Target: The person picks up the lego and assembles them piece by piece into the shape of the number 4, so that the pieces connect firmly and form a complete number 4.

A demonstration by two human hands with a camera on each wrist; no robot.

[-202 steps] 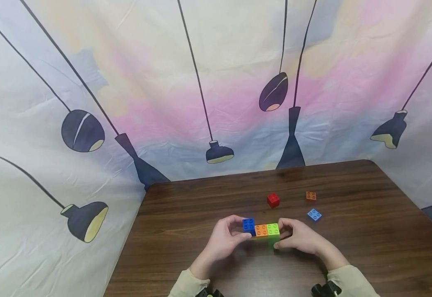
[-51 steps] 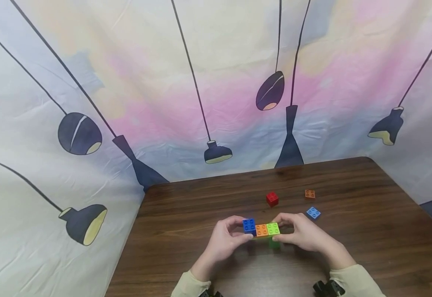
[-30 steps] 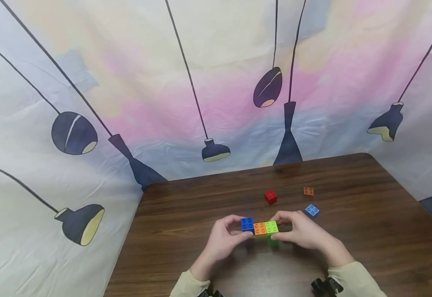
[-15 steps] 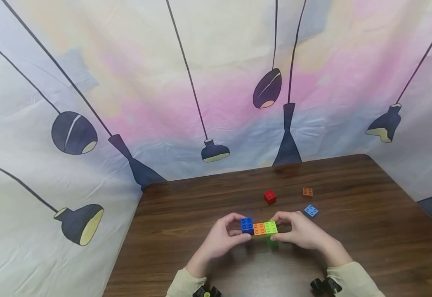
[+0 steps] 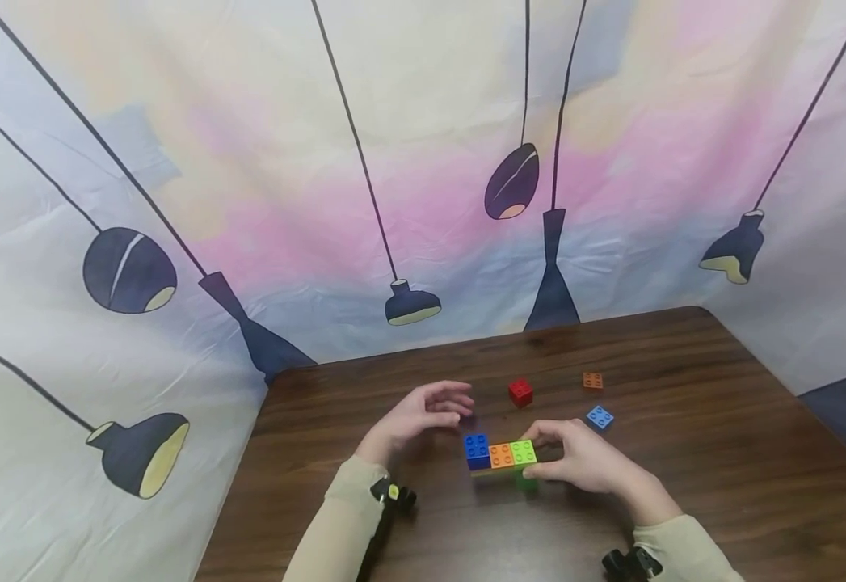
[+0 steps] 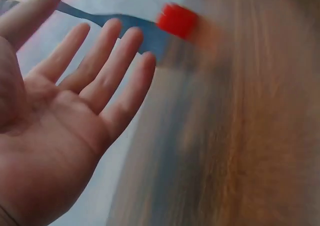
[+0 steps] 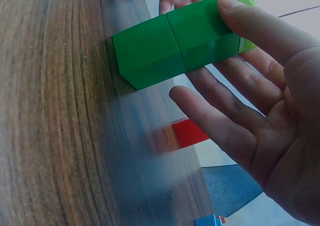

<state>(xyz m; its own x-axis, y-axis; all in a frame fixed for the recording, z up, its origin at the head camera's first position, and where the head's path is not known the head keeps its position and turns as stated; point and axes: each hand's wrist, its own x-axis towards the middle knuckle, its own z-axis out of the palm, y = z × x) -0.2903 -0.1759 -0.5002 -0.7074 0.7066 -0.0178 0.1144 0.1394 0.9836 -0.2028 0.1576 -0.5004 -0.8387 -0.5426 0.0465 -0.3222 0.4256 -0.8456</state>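
Note:
A toy-brick build stands near the middle of the table in the head view. A dark blue brick (image 5: 477, 453), an orange brick (image 5: 501, 456) and a lime brick (image 5: 524, 452) line its top from left to right. Below the lime end, green bricks (image 7: 175, 43) form a column, seen large in the right wrist view. My right hand (image 5: 588, 459) pinches the build at this end, thumb on the near side and fingers behind. Beyond the blue end, my left hand (image 5: 417, 416) is apart from the bricks. Its palm and spread fingers (image 6: 117, 61) hold nothing in the left wrist view.
On the dark wooden table (image 5: 364, 380) a red brick (image 5: 520, 393) lies behind the build. A flat light blue brick (image 5: 600, 417) and a flat orange brick (image 5: 593, 380) lie farther right. A lamp-patterned cloth (image 5: 423, 178) hangs behind the table's far edge.
My left hand has let go of the build's blue end and moved away, up and to the left. My right hand keeps its pinch on the lime and green end.

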